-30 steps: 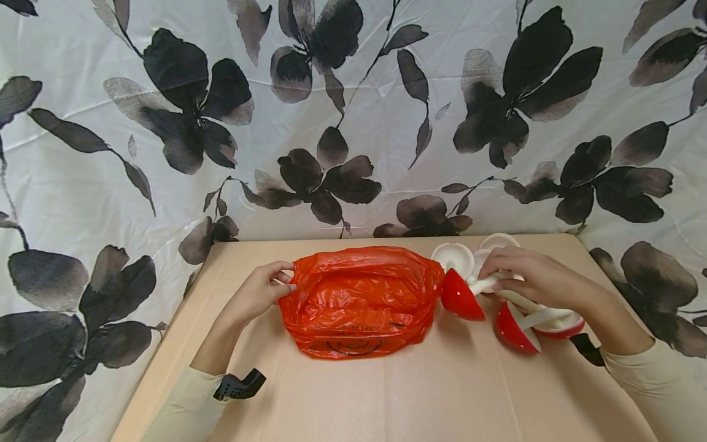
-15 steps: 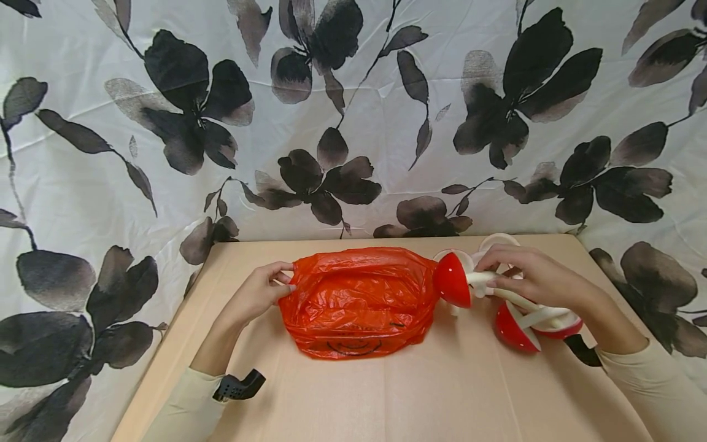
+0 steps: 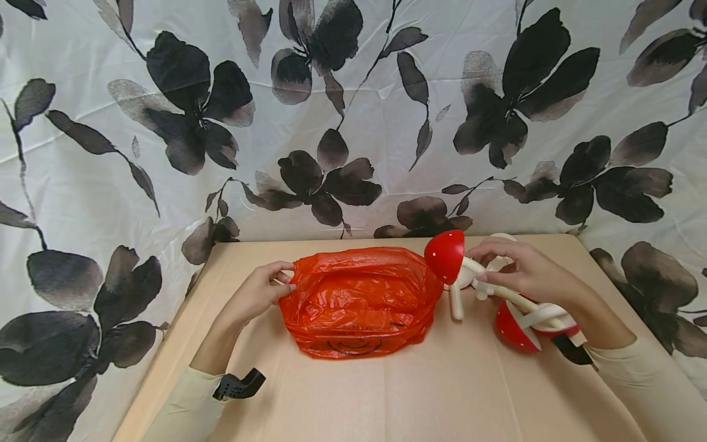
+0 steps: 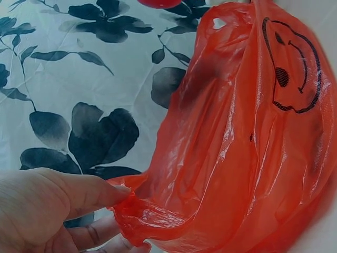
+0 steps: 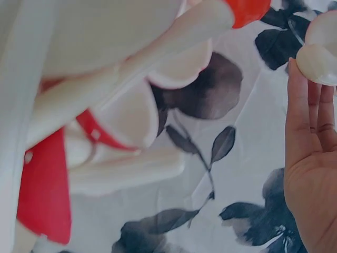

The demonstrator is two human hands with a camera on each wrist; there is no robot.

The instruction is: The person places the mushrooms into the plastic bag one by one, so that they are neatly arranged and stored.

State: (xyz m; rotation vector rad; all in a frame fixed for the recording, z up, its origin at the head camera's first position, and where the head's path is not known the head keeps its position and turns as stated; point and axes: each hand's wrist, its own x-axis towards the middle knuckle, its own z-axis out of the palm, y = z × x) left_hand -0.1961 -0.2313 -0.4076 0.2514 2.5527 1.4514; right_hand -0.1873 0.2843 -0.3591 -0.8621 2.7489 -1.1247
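A crumpled red plastic bag [image 3: 359, 301] with a black smiling face printed on it lies in the middle of the head view. My left hand [image 3: 258, 290] pinches the bag's left edge between thumb and fingers; the left wrist view shows the film bunched at the thumb tip. My right hand [image 3: 513, 265] holds a toy mushroom by its pale stem. Its red, white-dotted cap [image 3: 444, 256] overlaps the bag's upper right corner. In the right wrist view the stem's rounded end [image 5: 315, 62] sits at my fingertips.
Several more toy mushrooms lie piled right of the bag, under and beside my right hand. A red cap [image 3: 516, 328] shows at the front of the pile, and a white stem [image 3: 456, 304] points toward me. Behind the wooden table [image 3: 420, 393] hangs floral cloth [image 3: 386, 123].
The held mushroom has lifted and shifted left, its cap now tilted upward over the bag's corner. A stem beneath it has come into sight. My left hand and the bag stay still.
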